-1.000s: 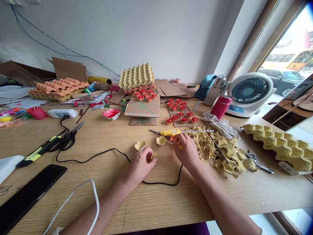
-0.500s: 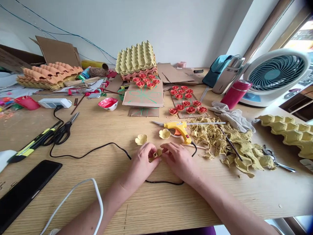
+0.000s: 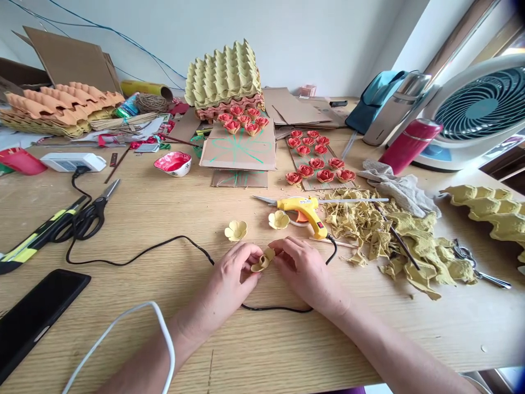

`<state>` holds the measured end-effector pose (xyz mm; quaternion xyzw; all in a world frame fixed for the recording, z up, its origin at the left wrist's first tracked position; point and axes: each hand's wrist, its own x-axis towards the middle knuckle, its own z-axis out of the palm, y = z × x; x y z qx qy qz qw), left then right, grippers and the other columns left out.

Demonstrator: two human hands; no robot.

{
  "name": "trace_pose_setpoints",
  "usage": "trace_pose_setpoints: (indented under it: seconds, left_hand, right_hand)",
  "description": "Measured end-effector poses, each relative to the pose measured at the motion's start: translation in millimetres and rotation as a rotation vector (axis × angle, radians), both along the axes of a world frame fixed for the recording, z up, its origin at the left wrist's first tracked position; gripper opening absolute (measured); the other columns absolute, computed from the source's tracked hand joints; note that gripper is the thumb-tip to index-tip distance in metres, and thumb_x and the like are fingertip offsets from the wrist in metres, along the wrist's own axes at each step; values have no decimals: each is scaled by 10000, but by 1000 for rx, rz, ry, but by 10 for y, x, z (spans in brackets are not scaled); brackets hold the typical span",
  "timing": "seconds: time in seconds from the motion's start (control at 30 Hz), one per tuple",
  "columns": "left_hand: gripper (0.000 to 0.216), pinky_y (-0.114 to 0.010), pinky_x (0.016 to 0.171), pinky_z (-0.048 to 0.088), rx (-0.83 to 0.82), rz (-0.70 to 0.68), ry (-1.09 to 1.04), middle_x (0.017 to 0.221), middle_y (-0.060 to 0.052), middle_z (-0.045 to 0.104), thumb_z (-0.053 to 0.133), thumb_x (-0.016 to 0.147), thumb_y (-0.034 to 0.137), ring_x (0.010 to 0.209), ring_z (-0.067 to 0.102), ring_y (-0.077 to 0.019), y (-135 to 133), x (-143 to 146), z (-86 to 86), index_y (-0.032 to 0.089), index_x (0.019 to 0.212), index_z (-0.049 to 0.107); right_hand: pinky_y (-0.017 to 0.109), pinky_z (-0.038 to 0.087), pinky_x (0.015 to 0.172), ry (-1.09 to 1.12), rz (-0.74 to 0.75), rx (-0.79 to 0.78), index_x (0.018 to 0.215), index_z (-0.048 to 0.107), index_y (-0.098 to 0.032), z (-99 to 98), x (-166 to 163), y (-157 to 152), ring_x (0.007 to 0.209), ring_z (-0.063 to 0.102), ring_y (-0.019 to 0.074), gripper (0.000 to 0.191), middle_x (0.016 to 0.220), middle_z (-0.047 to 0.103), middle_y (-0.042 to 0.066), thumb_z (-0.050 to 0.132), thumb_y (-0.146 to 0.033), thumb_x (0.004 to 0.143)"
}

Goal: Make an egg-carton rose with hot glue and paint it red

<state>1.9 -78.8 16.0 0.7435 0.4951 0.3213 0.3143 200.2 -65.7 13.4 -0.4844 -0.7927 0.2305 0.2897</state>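
Between my two hands is a small yellow egg-carton flower (image 3: 261,262) with a rolled centre and a few petals. My left hand (image 3: 232,276) grips it from the left, thumb and fingers closed on its edge. The fingertips of my right hand (image 3: 301,268) pinch at its right-hand petal. Just beyond lie two cup-shaped yellow flowers, one on the left (image 3: 236,230) and one on the right (image 3: 279,220). A yellow glue gun (image 3: 301,209) lies on its side behind my right hand, its black cord running under my wrists.
Torn yellow carton scraps (image 3: 369,230) are heaped at the right, beside small silver scissors (image 3: 488,276). Red flowers (image 3: 315,163) stand on cardboard behind. At left lie black scissors (image 3: 92,216), a phone (image 3: 41,323) and a white cable (image 3: 162,323). A fan (image 3: 479,109) stands back right.
The flower between my hands has turned so its centre and petals show more plainly. My fingers have shifted slightly around it. The whole view has tilted down a little.
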Motion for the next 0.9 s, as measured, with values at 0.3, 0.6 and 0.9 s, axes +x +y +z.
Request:
trace_pose_setpoints:
  seconds: [0.3, 0.6, 0.9]
  left_hand:
    - [278, -269, 692, 520, 75, -1, 110, 866, 23, 614, 639, 768, -1, 733, 610, -147, -35, 42, 5, 232, 900, 565]
    - [306, -267, 711, 482, 35, -12, 123, 860, 34, 606, 618, 775, -33, 741, 581, -142, -55, 67, 45, 223, 929, 551]
    - [271, -254, 693, 437, 31, -59, 129, 805, 49, 572, 614, 793, -24, 731, 562, -132, -57, 42, 81, 218, 861, 516]
  right_hand:
    - [281, 459, 728, 79, 42, -31, 907, 616, -211, 45, 8, -27, 769, 624, 151, 172, 859, 665, 1, 622, -41, 889]
    - [361, 451, 809, -53, 30, -4, 908, 720, -211, 59, 38, -25, 881, 593, 201, 150, 930, 617, 36, 739, -80, 838]
    - [353, 383, 792, -73, 76, 23, 919, 719, -205, 99, 39, -78, 888, 600, 190, 115, 941, 626, 30, 799, -166, 847]
